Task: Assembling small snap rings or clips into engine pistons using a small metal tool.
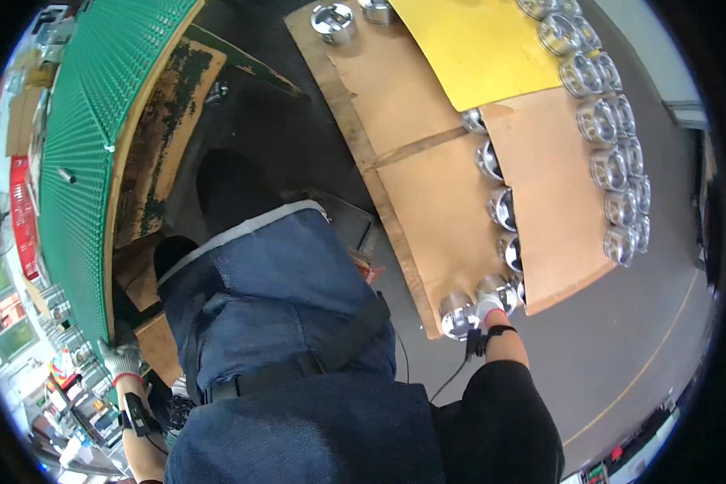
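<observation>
My right hand (pixel 489 306), in a pale knit glove, is closed on a shiny metal piston (pixel 494 285) at the near edge of the cardboard-covered table (pixel 427 210). Just left of it stands another piston (pixel 457 315). Beyond the hand, several pistons form a row, partly covered by a cardboard sheet (pixel 557 194). My left hand (pixel 122 360), also gloved, is at the near corner of the green ribbed mat (pixel 81 218), its fingers apart and no object visible in it.
A yellow sheet (pixel 484 48) lies on the far part of the table. Along the right side stand several more pistons (pixel 597 121) in rows. A small metal pin (pixel 66 175) lies on the green mat. Beneath the mat is a worn wooden board (pixel 169 121). Cables hang from both wrists.
</observation>
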A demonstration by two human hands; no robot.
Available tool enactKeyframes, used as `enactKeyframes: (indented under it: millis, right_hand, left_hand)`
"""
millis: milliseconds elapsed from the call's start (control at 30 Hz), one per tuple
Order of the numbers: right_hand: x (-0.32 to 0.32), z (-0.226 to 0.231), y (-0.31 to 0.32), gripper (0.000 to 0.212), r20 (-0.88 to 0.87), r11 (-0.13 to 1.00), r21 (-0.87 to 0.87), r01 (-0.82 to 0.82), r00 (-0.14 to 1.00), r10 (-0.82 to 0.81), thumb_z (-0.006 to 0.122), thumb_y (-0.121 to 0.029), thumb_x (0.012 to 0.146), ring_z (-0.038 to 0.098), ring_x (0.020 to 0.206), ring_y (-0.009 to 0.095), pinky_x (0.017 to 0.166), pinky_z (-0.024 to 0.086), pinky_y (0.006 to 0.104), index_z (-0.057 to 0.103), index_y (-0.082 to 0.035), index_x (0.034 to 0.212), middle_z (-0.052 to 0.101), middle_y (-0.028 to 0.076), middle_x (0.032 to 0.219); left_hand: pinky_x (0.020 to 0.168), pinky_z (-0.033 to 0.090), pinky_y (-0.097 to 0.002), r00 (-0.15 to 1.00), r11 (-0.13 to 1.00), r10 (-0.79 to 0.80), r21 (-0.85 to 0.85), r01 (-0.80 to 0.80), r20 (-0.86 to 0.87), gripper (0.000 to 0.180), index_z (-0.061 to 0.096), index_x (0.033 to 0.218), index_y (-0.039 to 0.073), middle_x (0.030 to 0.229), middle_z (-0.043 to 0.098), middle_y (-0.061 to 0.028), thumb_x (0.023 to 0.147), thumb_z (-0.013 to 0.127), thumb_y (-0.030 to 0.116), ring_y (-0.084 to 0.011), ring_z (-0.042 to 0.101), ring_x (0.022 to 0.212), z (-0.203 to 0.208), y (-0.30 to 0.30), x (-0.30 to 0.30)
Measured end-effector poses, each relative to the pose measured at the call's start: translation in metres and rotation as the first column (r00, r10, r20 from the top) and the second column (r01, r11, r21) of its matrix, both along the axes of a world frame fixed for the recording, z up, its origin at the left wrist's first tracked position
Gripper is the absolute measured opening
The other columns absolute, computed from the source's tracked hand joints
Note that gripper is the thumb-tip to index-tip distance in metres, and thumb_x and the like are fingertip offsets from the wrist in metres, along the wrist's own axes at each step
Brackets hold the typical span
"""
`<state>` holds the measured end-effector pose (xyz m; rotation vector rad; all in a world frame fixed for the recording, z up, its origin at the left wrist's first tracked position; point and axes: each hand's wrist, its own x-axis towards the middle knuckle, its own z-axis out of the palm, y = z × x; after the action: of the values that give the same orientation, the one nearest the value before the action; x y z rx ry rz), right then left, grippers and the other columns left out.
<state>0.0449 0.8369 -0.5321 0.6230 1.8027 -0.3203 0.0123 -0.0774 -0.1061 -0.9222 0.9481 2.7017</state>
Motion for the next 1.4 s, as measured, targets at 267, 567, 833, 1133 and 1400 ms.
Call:
enactKeyframes:
  millis: [267,567,833,1133,1400]
  right_hand:
    - [-0.014,0.064,-0.053,0.059,0.017,0.914,0.093,-0.394,0.919,0.394,0.068,-0.029,0.083,0.060,0.115,0.035,0.093,0.050,0.0472,0.048,-0.024,0.138,0.053,0.017,0.129]
    - [-0.007,0.036,-0.061,0.032,-0.427,0.982,0.145,0.120,0.903,-0.047,0.055,-0.026,0.093,0.061,0.114,0.034,0.093,0.049,0.0449,0.064,-0.013,0.121,0.063,0.019,0.121]
    - [-0.093,0.058,-0.081,0.044,-0.390,0.982,-0.185,0.043,0.914,-0.114,0.074,-0.024,0.074,0.066,0.109,0.028,0.093,0.051,0.0384,0.069,-0.005,0.114,0.070,0.016,0.113]
    - [-0.234,0.334,-0.169,0.043,-0.226,0.424,-0.826,0.371,0.471,-0.853,0.065,-0.015,0.087,0.060,0.092,0.020,0.078,0.048,0.0349,0.053,-0.009,0.128,0.064,0.010,0.110]
    - [-0.312,0.600,-0.402,0.042,-0.998,0.610,-0.062,-0.790,0.047,-0.040,0.070,-0.018,0.068,0.064,0.103,0.030,0.092,0.051,0.0390,0.071,-0.011,0.110,0.066,0.014,0.111]
  left_hand:
    - [0.106,0.045,-0.0436,0.771,0.667,0.628,-0.588,-0.458,0.111,0.066,0.041,0.141,0.002,0.139,0.052,-0.0202,0.098,0.047,0.052,-0.0333,0.056,0.123,0.009,0.029,-0.002]
    - [0.096,0.050,-0.0386,0.654,0.551,0.745,-0.671,-0.495,0.129,0.057,0.058,0.127,0.008,0.129,0.061,-0.0119,0.095,0.051,0.055,-0.0278,0.062,0.107,-0.007,0.055,-0.032]
    - [0.115,0.033,-0.0470,0.515,0.493,0.856,-0.233,-0.838,-0.043,0.050,0.045,0.139,0.006,0.143,0.047,-0.0136,0.100,0.052,0.038,-0.0305,0.046,0.129,0.000,0.129,-0.049]
    - [0.107,0.041,-0.0530,0.754,0.746,0.638,-0.117,-0.655,-0.154,0.060,0.036,0.141,0.001,0.138,0.046,-0.0247,0.102,0.042,0.046,-0.0405,0.050,0.124,0.020,0.183,-0.057]
    - [0.099,0.049,-0.0379,0.958,0.775,-0.182,-0.632,0.002,-0.221,0.047,0.049,0.126,-0.009,0.120,0.062,-0.0230,0.096,0.057,0.027,-0.0280,0.062,0.114,0.016,0.155,-0.001]
